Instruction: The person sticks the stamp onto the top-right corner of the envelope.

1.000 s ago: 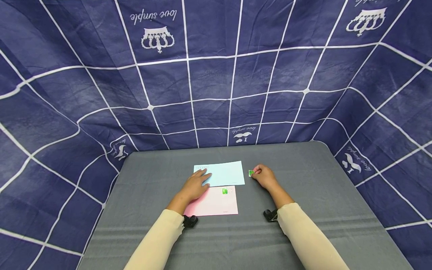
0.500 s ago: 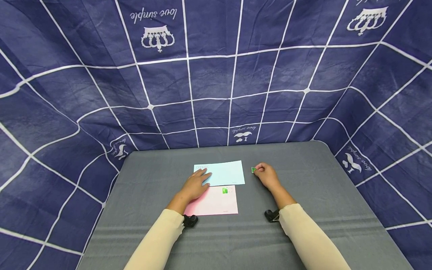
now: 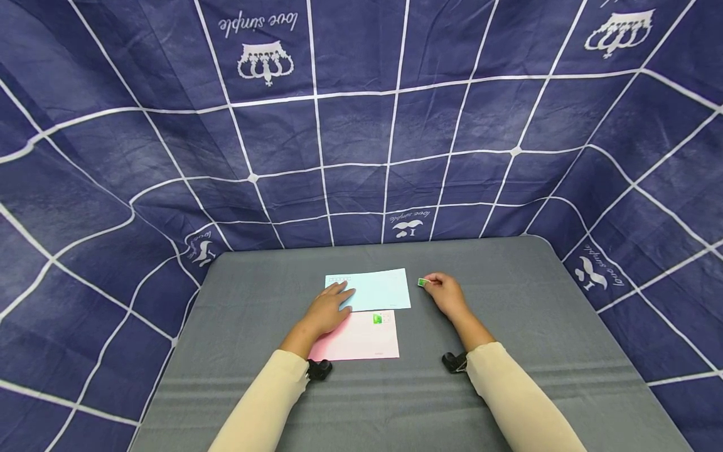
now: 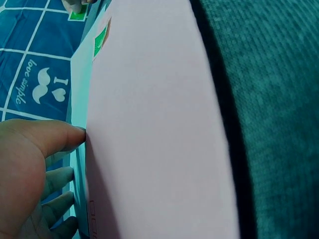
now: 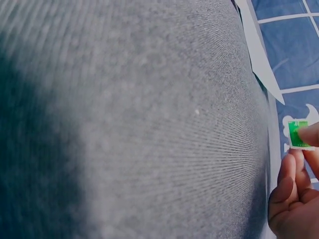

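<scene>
A light blue envelope lies on the grey table, just beyond a pink envelope. My left hand rests with spread fingers on the left part of the blue envelope, thumb at the edge where the two meet. Near its top right corner the pink envelope bears a green stamp. Right of the blue envelope, my right hand pinches a second green stamp with a white border between thumb and fingers. In the right wrist view the stamp is held up off the table, partly covered by the thumb.
The grey cloth-covered table is bounded at the back and both sides by a dark blue curtain with white lines. Small black wrist cameras sit below both hands, such as the left camera.
The right hand has lifted the stamp slightly away from the table and turned it, staying right of the blue envelope. My left hand has kept its place.
</scene>
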A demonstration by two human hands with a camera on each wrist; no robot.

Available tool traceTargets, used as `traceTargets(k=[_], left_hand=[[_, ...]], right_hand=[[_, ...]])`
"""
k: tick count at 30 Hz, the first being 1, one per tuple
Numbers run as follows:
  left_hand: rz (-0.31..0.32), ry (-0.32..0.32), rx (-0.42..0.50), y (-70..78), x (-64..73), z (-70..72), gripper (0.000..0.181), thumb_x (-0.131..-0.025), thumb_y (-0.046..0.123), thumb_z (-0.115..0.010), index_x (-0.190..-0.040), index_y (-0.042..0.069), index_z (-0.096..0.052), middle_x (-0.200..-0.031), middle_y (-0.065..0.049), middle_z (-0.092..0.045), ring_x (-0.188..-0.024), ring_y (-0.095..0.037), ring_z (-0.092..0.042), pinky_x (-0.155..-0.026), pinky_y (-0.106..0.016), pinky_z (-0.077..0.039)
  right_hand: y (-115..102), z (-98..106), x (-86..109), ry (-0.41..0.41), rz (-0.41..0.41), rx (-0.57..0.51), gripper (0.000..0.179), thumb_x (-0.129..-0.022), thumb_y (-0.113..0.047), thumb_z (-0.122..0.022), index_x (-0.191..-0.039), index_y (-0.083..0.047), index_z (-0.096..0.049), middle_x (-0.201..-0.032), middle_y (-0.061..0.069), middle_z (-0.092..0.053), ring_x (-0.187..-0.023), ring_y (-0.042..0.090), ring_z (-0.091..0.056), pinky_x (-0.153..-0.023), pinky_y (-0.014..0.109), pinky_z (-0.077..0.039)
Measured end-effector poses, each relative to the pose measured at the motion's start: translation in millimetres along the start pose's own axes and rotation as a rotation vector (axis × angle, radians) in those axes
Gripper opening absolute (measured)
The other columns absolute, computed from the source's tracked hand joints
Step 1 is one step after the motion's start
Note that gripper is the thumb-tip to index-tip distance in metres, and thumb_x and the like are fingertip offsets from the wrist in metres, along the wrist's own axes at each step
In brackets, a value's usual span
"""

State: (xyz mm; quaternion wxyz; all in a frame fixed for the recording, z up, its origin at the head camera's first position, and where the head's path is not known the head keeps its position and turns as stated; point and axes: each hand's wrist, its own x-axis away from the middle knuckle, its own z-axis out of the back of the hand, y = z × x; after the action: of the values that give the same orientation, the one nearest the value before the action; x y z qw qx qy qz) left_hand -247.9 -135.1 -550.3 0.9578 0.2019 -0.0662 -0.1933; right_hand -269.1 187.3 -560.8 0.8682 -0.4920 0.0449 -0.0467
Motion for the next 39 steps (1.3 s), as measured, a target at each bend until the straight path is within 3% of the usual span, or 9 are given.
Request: traceTargets(k=[9,15,19,25,39], left_hand=[[-0.003,0.0,-0.014,-1.5,-0.7,-2.1,0.05,-0.1,0.028,-0.059,-0.149,0.017,-0.053,-0.162,-0.01,-0.039,-0.152,-0.034,-0.032,-0.124,-0.054,-0.029],[0.002,-0.016,-0.022,-2.1,-1.8,-1.3,0.05,-0.1,0.028,-0.059,-0.149,0.018,-0.052,-0.163,-0.009,-0.039,-0.153,-0.033,-0.032,-0.124,-0.053,-0.029],[0.008,-0.022,-0.014,-2.3,-1.8,-0.9,0.051,-0.1,0.028,-0.059,-0.149,0.018,-0.052,-0.163,-0.009,-0.039,-0.153,-0.033,-0.031,-0.124,-0.053,-0.028],[-0.004,-0.004,-0.005,-3.0,-1.6,-1.8,0.05,-0.099,0.026,-0.06,-0.148,0.017,-0.054,-0.162,-0.01,-0.04,-0.152,-0.034,-0.033,-0.122,-0.055,-0.03],[-0.003,-0.004,0.001,-1.9,0.9,-0.9,0.05,-0.1,0.027,-0.06,-0.148,0.017,-0.053,-0.162,-0.01,-0.04,-0.152,-0.034,-0.032,-0.122,-0.055,-0.03]], right_hand=[[-5.7,-0.1,0.5,-0.034,0.001,-0.067,0.02,-0.094,-0.009,-0.064,-0.109,0.001,-0.073,-0.088,0.012,-0.07,-0.072,0.01,-0.062,-0.066,0.02,-0.049],[-8.4,-1.7,-0.5,-0.045,0.046,-0.012,0.025,-0.094,-0.006,-0.06,-0.113,0.0,-0.074,-0.099,0.016,-0.073,-0.08,0.009,-0.058,-0.071,0.02,-0.046],[-10.1,-3.6,-1.5,-0.058,0.048,-0.042,0.03,-0.093,-0.004,-0.06,-0.12,0.002,-0.07,-0.101,0.017,-0.071,-0.081,0.008,-0.058,-0.072,0.017,-0.046],[-13.6,-6.2,-2.7,-0.061,0.028,-0.131,0.018,-0.091,-0.003,-0.064,-0.107,0.006,-0.064,-0.09,0.011,-0.066,-0.072,0.004,-0.056,-0.066,0.015,-0.046],[-19.3,-12.7,-4.1,-0.095,0.092,-0.068,0.021,-0.096,-0.007,-0.063,-0.112,-0.002,-0.075,-0.102,0.015,-0.074,-0.081,0.005,-0.059,-0.073,0.018,-0.047]])
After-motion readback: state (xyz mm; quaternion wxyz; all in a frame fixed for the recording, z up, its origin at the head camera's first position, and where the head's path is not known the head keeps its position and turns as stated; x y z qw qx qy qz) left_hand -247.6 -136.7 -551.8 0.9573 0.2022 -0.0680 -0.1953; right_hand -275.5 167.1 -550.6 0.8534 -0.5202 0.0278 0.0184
